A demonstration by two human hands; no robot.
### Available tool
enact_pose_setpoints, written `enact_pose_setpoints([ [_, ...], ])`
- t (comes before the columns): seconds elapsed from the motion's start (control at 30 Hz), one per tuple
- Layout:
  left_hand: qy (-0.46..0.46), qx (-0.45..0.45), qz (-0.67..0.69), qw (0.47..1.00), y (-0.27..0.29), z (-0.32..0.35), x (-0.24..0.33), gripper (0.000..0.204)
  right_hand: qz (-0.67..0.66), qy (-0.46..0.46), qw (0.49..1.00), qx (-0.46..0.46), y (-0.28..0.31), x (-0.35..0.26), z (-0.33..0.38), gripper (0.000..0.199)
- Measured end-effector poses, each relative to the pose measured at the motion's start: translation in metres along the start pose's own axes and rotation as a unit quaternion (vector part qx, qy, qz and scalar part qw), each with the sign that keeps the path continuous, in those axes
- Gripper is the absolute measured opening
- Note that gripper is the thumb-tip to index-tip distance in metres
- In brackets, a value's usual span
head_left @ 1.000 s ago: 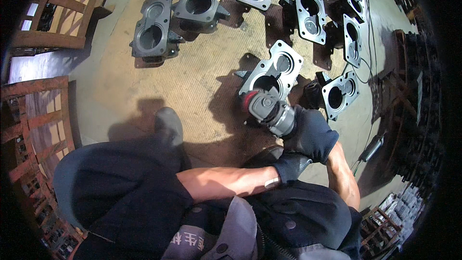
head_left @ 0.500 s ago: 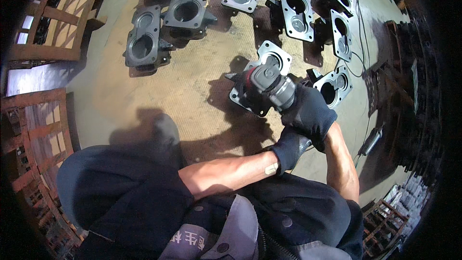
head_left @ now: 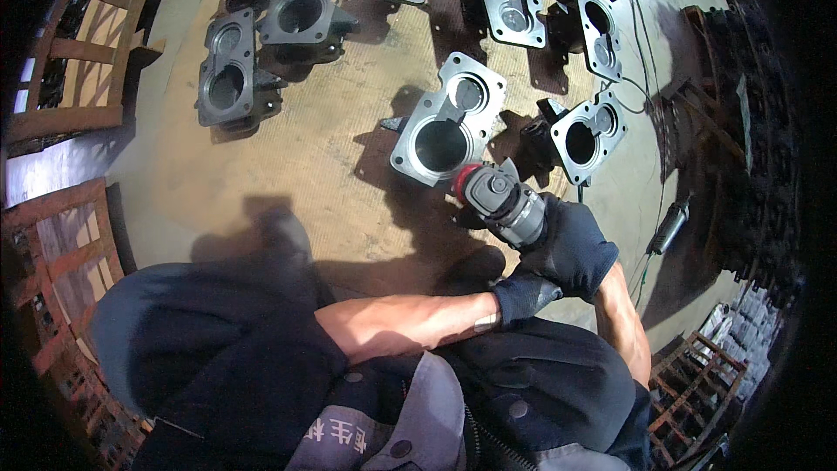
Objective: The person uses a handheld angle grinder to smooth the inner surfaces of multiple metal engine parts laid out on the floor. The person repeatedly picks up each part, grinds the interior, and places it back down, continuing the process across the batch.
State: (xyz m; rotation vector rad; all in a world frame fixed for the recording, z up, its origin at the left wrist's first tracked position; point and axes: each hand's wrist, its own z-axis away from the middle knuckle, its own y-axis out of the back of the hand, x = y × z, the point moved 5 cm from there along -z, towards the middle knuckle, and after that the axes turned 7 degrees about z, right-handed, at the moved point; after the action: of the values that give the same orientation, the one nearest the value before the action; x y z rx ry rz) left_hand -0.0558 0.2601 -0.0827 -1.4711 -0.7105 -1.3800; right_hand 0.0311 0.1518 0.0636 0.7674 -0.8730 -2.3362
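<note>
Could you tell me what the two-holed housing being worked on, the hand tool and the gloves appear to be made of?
The housing looks like cast metal: its flat face is pale grey and bright, probably ground bare, while its sides stay dark and rough. The grinder seems to have a silvery metal body with a red disc at its tip. The right hand and left hand wear dark gloves, apparently knitted fabric, matte and soft-looking.

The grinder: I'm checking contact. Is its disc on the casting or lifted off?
On it: the grinder meets the pale casting at its near edge. Both gloved hands grip it.
</note>
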Motion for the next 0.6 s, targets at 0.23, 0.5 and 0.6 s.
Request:
enact_pose_setpoints([
  [0.23, 0.01, 0.181, 0.142, 0.973, 0.018, -0.007, 0.052, 0.034, -0.069, -0.035, 0.996, 0.036, 0.003, 0.016, -0.004, 0.058],
  [0.5, 0.062, 0.121, 0.612, 0.779, -0.032, -0.01, -0.05, 0.036, -0.027, 0.028, 0.999, -0.014, -0.009, -0.001, -0.004, 0.057],
  [0.6, -0.003, 0.111, 0.388, 0.915, -0.014, -0.016, -0.043, 0.044, -0.063, 0.006, 0.998, 0.022, -0.006, 0.013, -0.014, 0.057],
])
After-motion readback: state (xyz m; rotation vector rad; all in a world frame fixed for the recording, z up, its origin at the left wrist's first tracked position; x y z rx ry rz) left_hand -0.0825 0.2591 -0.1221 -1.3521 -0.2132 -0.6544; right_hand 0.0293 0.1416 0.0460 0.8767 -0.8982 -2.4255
